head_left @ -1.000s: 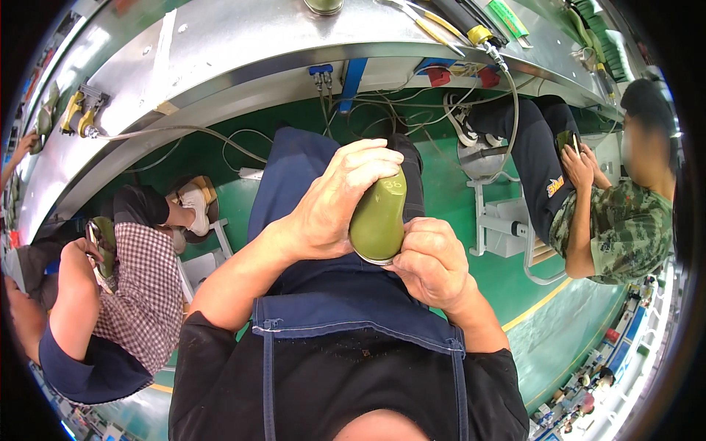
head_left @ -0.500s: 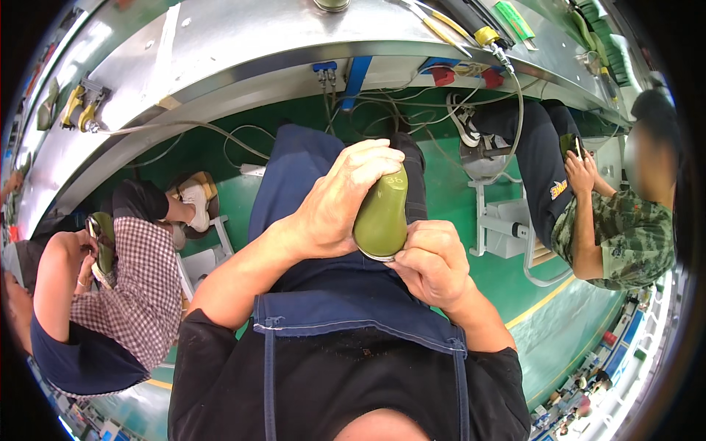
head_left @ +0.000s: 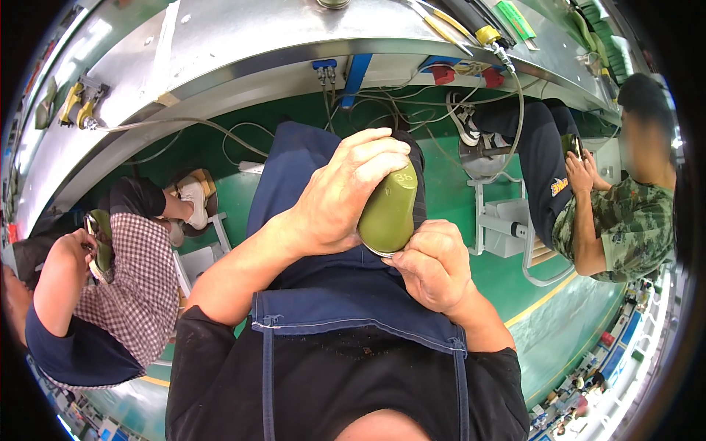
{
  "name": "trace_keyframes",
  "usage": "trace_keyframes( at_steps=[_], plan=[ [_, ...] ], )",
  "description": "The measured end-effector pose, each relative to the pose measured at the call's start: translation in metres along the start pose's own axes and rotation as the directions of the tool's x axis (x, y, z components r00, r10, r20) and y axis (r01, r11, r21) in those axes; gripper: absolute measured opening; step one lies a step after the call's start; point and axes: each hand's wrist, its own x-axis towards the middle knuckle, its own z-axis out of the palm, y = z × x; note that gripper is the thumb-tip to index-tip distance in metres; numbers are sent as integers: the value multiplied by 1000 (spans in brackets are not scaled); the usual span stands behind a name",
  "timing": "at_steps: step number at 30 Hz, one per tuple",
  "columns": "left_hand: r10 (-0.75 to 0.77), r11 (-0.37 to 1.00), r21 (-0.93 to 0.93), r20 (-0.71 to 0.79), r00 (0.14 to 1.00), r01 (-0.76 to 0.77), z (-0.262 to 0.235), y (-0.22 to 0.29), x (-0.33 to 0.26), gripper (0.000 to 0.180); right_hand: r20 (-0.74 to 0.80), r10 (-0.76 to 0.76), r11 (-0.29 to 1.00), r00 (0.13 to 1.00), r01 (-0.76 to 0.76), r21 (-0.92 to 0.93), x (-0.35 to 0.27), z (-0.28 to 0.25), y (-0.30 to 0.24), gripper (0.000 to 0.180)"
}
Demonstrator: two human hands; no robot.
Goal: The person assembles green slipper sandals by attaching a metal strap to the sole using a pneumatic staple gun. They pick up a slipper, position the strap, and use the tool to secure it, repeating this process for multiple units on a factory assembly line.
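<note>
the left hand (head_left: 334, 202) wraps its fingers around the top of an olive-green shoe sole (head_left: 388, 213), held over the lap; the right hand (head_left: 434, 264) pinches its lower edge, below the metal table (head_left: 220, 51).

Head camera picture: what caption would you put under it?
Both hands, left hand and right hand, grip an olive-green shoe form above a blue apron.
</note>
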Motion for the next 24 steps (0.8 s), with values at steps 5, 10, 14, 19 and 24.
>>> trace_keyframes(
  at_steps=[5,10,14,19,24],
  plan=[
    [-20,1000,-21,-5,1000,20,3,1,-1,84,15,-22,1000,1000,22,15,-6,1,4,28],
    [-16,995,-104,-51,999,11,5,2,-2,88,-119,102,979,988,-78,190,-9,4,9,35],
    [10,994,-109,-81,997,-19,4,0,1,86,-106,98,981,989,-79,178,-4,1,12,38],
    [28,991,-126,-69,997,-36,3,1,4,83,-74,40,991,996,-30,134,-1,-2,13,37],
    [36,992,-116,-41,999,-40,2,1,6,82,6,21,994,1000,-22,111,0,-6,12,32]
  ],
)
